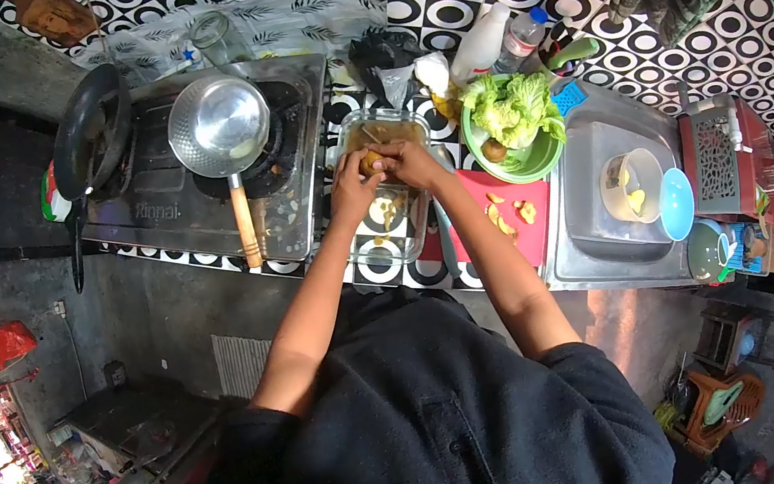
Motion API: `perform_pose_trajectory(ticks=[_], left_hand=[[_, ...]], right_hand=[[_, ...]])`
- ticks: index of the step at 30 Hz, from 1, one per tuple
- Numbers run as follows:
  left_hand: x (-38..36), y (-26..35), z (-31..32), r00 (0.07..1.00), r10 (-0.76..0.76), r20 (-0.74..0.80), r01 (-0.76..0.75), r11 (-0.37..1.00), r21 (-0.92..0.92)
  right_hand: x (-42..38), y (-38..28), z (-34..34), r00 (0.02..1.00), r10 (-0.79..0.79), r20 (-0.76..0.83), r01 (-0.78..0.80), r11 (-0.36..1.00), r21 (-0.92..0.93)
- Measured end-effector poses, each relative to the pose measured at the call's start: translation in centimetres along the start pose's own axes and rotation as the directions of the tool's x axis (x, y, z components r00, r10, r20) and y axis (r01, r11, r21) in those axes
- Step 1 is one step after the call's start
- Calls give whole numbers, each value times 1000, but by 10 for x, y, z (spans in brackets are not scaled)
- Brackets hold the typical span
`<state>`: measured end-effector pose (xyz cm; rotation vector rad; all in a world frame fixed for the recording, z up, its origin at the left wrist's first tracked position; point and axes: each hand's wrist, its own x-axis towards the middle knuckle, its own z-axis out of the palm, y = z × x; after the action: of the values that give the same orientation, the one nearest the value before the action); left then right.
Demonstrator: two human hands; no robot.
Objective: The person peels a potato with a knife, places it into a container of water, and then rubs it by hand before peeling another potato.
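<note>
Both of my hands meet over a clear glass dish on the patterned counter. My left hand and my right hand are closed around a small brownish-yellow piece of food, whose kind I cannot make out. Brownish bits and liquid show in the dish beneath. To the right of the dish lies a red cutting board with several yellowish pieces on it. A blade-like strip lies along the board's left edge, partly hidden by my right forearm.
Left of the dish, a steel saucepan sits on the stove, beside a dark pan. A green bowl holds lettuce. Bottles stand behind it. The sink at right holds a round container.
</note>
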<state>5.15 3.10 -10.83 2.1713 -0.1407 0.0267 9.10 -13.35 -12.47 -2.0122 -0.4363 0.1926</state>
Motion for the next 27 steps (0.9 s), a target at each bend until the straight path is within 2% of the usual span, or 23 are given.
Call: perform_pose_trajectory(ticks=[1,2,6,8,9,10,13,14,17,20,23,27], left_hand=[[1,-2,-1,1000,13,-2,-13,1000,20],[0,-3,-2,1000,20,20,-20,1000,0],[2,-7,-1,999,-2,48,6,997,-72],[2,-5,-1,998,5,59,0,997,-75],[3,-7,-2,998,6,63,-1,997,-73],[4,-11,0,999,9,47,-7,999,-33],[3,-12,-1,998,15,60,-11,998,-62],[4,-17,1,997,56,54,-51,995,-89],[3,-15,2,998,43,46,-40,997,-58],[2,-13,0,997,50,62,-46,996,-73],[3,-13,-1,997,-1,76,6,998,-66],[1,-20,4,998,24,51,-22,999,-28]], right_hand=[[2,-4,3,999,8,-34,-5,997,81],[2,-5,-2,989,149,17,-149,989,10],[2,6,7,975,224,-16,-219,965,142],[2,24,12,977,210,-29,-202,965,167],[4,15,11,979,200,-32,-191,965,182],[2,2,10,963,266,-50,-252,948,196],[-1,1,14,981,190,-45,-185,978,96],[-1,2,18,980,182,-81,-158,958,241],[-1,-2,12,988,120,-101,-114,991,64],[-2,9,16,973,214,-86,-192,958,211],[-3,4,18,976,181,-121,-134,937,322],[-6,5,20,974,216,-70,-182,928,324]])
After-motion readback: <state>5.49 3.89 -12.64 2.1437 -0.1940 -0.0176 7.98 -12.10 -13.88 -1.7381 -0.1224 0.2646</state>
